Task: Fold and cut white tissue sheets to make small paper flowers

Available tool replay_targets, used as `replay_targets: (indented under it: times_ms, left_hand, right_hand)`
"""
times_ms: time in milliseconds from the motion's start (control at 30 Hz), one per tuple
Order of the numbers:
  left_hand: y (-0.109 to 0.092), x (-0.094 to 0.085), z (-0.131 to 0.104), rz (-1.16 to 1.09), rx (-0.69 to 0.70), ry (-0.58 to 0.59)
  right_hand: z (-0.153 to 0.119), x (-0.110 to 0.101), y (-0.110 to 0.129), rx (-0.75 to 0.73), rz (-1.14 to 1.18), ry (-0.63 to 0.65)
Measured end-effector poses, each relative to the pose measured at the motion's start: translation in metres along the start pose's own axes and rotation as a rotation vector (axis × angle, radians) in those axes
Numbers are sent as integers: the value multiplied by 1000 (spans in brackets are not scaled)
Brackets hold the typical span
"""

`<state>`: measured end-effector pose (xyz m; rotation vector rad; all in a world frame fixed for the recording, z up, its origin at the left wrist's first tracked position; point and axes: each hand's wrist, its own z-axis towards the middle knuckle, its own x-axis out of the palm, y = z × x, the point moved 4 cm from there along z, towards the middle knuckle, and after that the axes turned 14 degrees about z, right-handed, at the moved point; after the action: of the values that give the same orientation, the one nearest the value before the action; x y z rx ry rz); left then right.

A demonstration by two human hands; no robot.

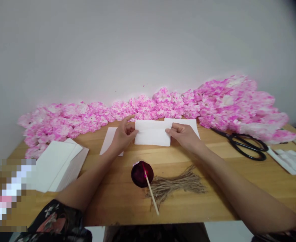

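Note:
A white paper sheet (153, 134) with a crease across its upper part is stretched between my two hands above the table. My left hand (125, 132) pinches its left edge between thumb and fingers, the index finger lifted. On the opposite edge, my right hand (181, 132) grips the paper with thumb on top. Behind my left hand lies a white slip (108, 138), and another sheet (194, 125) lies partly under my right hand. Closer to me stands a small bowl of dark magenta liquid (138, 174) with a wooden stick (153, 196) resting in it.
Brown twine strands (180, 183) lie beside the bowl. Black scissors (246, 144) rest at the right, near white paper strips (292, 159). A stack of white paper (57, 163) sits at the left. Pink-and-white paper flowers (142, 106) line the wall along the wooden table (112, 205).

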<state>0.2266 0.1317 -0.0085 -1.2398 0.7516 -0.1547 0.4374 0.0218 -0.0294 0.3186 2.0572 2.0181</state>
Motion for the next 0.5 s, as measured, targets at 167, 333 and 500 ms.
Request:
replay_targets:
  times_ms: [167, 333, 500]
  left_hand:
    - [-9, -3, 0, 134, 70, 49]
    - [-25, -18, 1, 303, 74, 27]
    - [-29, -28, 0, 502, 80, 65]
  right_hand:
    - [0, 2, 8, -10, -1, -6]
    - [5, 7, 22, -1, -20, 21]
    - [11, 14, 26, -35, -31, 50]
